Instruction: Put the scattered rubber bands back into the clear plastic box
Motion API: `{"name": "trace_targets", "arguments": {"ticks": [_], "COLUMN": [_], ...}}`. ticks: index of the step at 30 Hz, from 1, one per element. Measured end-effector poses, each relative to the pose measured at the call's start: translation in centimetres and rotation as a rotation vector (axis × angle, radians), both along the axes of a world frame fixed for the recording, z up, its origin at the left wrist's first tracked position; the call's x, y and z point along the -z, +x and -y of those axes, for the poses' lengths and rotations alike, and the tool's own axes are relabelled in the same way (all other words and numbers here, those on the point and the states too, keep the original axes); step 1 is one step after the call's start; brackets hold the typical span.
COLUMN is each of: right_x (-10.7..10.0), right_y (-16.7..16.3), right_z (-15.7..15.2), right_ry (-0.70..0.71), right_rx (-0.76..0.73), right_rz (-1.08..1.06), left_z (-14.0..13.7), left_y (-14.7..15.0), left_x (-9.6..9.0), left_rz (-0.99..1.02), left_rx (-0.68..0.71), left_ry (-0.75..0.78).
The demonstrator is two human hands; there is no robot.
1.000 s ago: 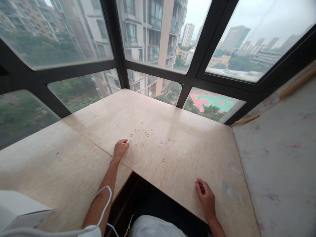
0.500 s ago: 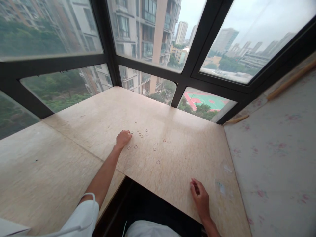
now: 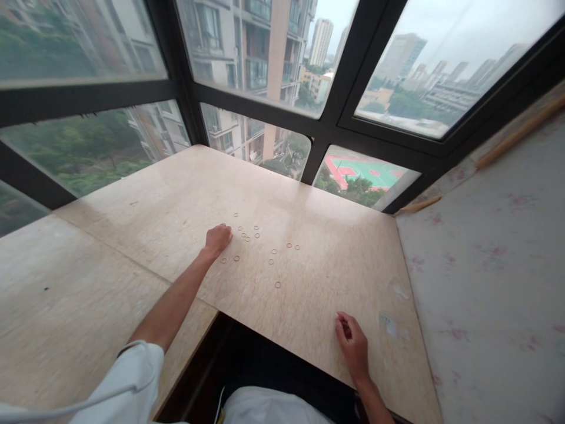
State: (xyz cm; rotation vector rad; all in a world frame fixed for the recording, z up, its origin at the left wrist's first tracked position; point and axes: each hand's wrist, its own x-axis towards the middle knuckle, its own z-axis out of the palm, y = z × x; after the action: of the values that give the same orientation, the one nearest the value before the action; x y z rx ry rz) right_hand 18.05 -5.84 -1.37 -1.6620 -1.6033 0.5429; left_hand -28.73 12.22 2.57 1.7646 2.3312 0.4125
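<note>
1. Tabletop (image 3: 335, 277): pale, marbled, under dark window frames (image 3: 326, 131); seam runs diagonally across left part.
2. Left hand (image 3: 218, 237): reaches to left side of ring cluster. Fingers curled in, tips mostly hidden; can't tell if they grip a ring.
3. Right hand (image 3: 353, 344): near front edge of tabletop, well apart from rings. Fingers half curled, thumb near fingertips, dark hollow between; can't tell if tips meet or anything is inside.
4. Whitish patch (image 3: 390, 326): on tabletop, right of right hand.
5. Rings (image 3: 256, 238): small, thin, scattered mid-tabletop. Lie flat, openings up; circular, same width every way.
6. Red ring (image 3: 289, 248): right of cluster, pale ring (image 3: 297, 249) just beside it. Dark ring (image 3: 278, 288): nearest front edge.
</note>
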Motion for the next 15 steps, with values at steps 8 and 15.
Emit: {"name": "trace_targets", "arguments": {"ticks": [8,15], "right_x": [0.0,-0.3], "right_y": [0.0,0.0], "right_z": [0.0,-0.1], "right_ry": [-0.002,0.001], "right_rx": [-0.023,-0.034], "right_rz": [-0.022,-0.039], "left_z": [1.5,3.2], "left_y": [0.6,4.9], "left_x": [-1.1,-3.1], "left_rz": [0.293,0.788], "left_rx": [-0.135,-0.059], "left_ry": [0.117,0.206]}}
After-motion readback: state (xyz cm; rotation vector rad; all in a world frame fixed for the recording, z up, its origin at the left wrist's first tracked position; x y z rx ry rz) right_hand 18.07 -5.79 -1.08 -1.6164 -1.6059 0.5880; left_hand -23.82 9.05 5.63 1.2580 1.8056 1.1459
